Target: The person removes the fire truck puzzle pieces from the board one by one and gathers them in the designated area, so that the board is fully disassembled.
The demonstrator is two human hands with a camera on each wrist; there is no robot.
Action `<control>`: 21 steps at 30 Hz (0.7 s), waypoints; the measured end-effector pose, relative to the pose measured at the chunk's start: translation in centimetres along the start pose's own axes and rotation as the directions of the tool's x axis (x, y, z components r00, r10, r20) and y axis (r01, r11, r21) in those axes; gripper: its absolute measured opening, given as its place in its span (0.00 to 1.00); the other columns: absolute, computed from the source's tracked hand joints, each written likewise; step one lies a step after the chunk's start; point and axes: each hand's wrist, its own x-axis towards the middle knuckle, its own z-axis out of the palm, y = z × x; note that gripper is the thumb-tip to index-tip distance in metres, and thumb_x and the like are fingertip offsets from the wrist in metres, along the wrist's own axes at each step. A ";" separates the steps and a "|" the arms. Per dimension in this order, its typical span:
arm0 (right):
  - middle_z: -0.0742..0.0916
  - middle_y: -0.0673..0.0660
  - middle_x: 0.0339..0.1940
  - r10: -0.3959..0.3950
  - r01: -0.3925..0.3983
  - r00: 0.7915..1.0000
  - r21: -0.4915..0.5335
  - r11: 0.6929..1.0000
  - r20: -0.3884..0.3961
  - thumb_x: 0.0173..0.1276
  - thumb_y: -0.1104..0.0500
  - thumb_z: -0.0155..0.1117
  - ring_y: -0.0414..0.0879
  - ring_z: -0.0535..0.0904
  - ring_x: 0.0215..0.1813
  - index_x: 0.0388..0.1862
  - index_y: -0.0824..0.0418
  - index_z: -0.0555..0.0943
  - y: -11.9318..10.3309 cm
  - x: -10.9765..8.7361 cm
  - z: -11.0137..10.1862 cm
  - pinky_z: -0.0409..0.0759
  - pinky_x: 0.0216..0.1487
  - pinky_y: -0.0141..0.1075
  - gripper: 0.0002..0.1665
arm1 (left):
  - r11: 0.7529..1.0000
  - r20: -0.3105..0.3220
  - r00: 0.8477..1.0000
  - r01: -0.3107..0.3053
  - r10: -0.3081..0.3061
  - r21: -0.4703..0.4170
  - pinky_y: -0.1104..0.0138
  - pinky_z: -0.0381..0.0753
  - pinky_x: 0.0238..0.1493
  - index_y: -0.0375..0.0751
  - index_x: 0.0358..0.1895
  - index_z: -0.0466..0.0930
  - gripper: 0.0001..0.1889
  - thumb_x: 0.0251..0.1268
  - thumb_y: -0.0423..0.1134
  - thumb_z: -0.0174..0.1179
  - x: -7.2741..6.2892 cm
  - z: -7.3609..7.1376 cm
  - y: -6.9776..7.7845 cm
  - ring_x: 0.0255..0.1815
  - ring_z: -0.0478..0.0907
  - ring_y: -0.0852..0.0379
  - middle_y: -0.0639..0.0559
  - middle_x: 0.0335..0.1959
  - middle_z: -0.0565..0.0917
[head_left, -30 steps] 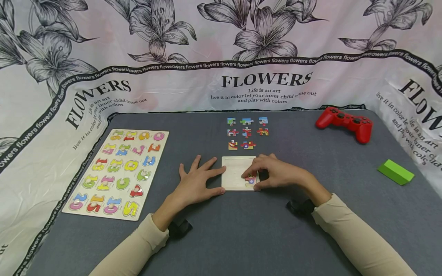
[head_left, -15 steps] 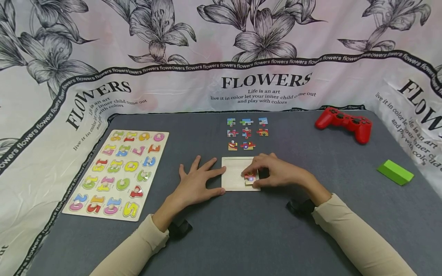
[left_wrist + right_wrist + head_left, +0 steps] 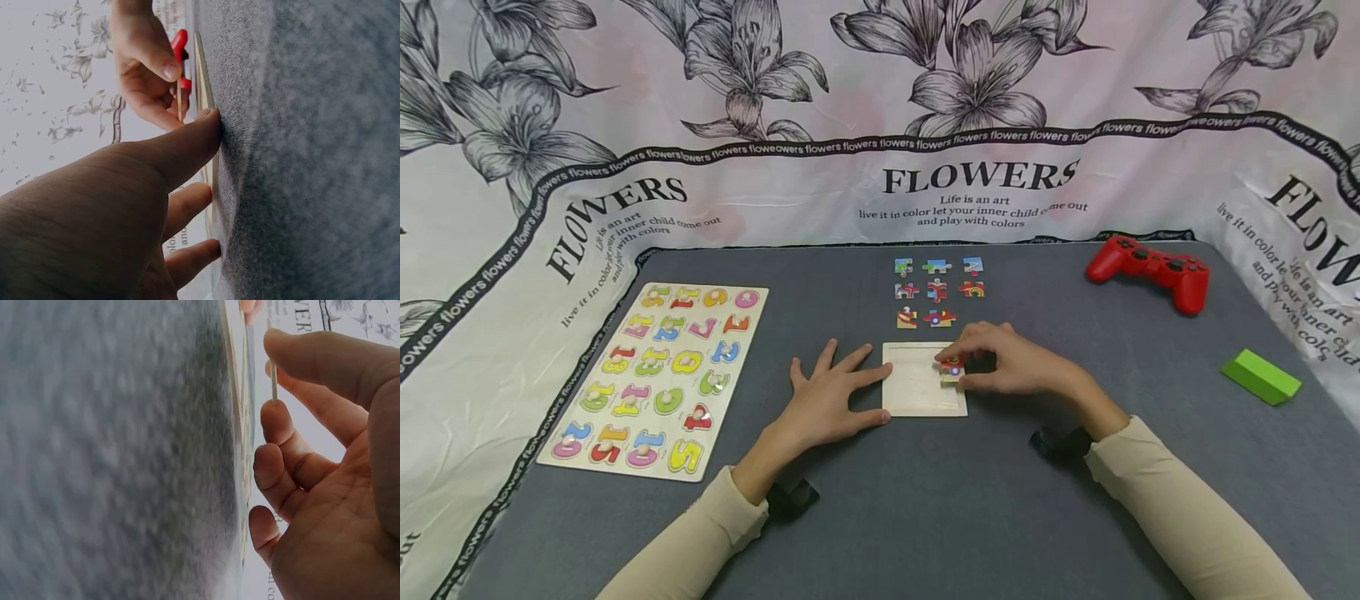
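Observation:
My right hand pinches a colorful jigsaw puzzle piece between thumb and fingers, over the right side of a small pale wooden puzzle tray. Seen edge-on in the right wrist view, the puzzle piece is a thin strip raised off the tray. My left hand lies with its fingers spread, thumb and index fingertips touching the tray's left edge. Beyond the tray, several loose puzzle pieces are laid out in rows on the grey cloth.
At the left lies a wooden number board with colorful knobbed numerals. A red game controller rests at the back right, and a green block sits nearer on the right. A floral-printed sheet stands behind the table.
My right hand has lifted the puzzle piece from the tray's lower right corner and shifted it slightly up and right. The left hand has stayed in place.

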 end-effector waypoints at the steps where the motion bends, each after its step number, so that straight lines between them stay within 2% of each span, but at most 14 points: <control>1: 0.83 0.44 0.40 0.006 -0.006 1.000 -0.001 1.000 -0.007 0.61 0.56 0.77 0.43 0.73 0.46 0.59 0.46 0.86 0.1 0.0 -0.1 0.58 0.46 0.43 0.25 | 1.000 0.000 1.000 0.000 0.000 -0.001 0.19 0.34 0.66 0.65 0.74 0.70 0.36 0.62 0.63 0.67 0.0 0.0 0.0 0.85 0.41 0.31 0.51 0.82 0.61; 9: 0.84 0.47 0.42 0.055 -0.056 0.996 -0.012 0.998 -0.072 0.64 0.59 0.74 0.47 0.73 0.46 0.60 0.49 0.86 1.7 0.1 -1.2 0.57 0.47 0.45 0.25 | 1.000 -0.008 1.000 0.003 -0.003 0.000 0.19 0.34 0.67 0.66 0.74 0.70 0.37 0.61 0.63 0.68 0.0 0.1 0.1 0.85 0.41 0.31 0.51 0.82 0.62; 21: 0.86 0.51 0.48 0.137 -0.143 0.984 -0.044 0.989 -0.111 0.65 0.60 0.73 0.47 0.73 0.46 0.61 0.50 0.85 3.5 0.7 -2.6 0.55 0.48 0.46 0.24 | 1.000 -0.012 1.000 0.005 -0.005 -0.006 0.19 0.33 0.67 0.65 0.74 0.71 0.36 0.61 0.62 0.68 -0.1 0.1 0.1 0.85 0.41 0.31 0.51 0.82 0.62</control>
